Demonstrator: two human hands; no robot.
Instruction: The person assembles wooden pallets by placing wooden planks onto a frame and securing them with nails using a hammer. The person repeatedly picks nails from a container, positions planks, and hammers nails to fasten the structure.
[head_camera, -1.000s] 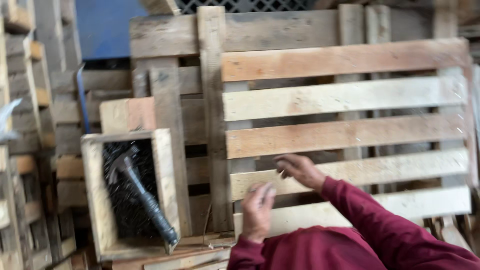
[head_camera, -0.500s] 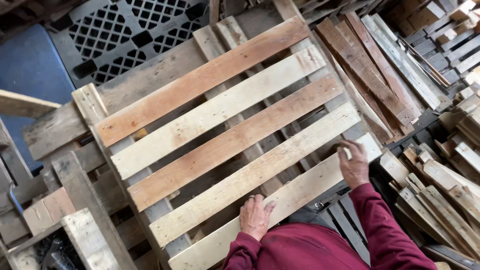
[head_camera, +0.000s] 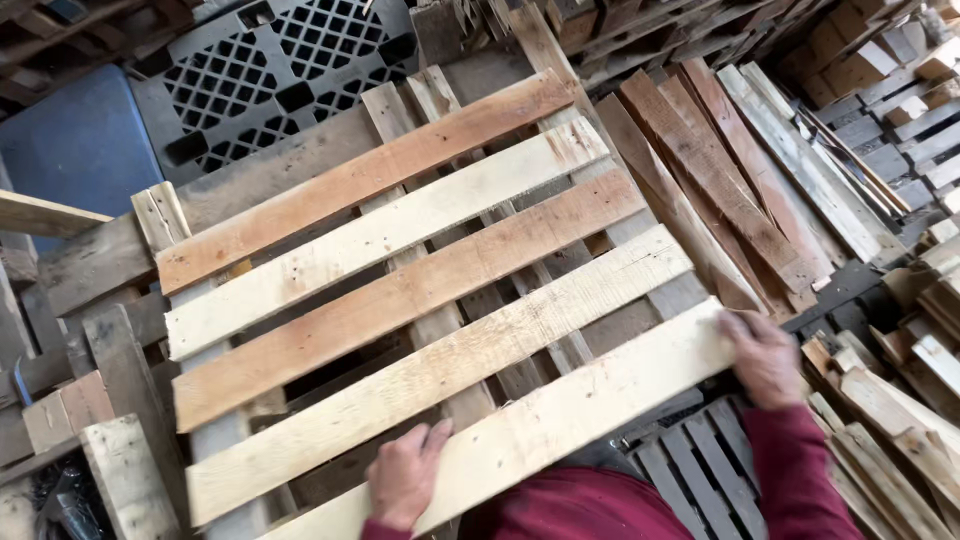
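blue panel: sat far left, upper corner, behind the woodwork.
scrap blocks: short timber pieces stood at lower left, just beside the pallet's left edge.
plastic pallet: dark, lattice-patterned, lay at top left, partly under the wooden one.
pallet: wooden, five pale and reddish slats across, tilted so the slats rose toward the right; filled the middle of the view, resting over other wood.
left hand: palm flat on the pallet's near edge, fingers spread over the gap between the two nearest slats; pressing down, not clenched.
sleeves: dark red, at the bottom edge between the two hands.
grey slats: another pallet's boards showed below the near slat, between the hands.
right hand: closed over the right end of the nearest slat, fingers wrapped on its edge, grasping the pallet.
loose boards: long reddish and grey planks lay fanned out just right of the pallet, touching its right side.
offcuts: heaps of short blocks filled the far right, top to bottom.
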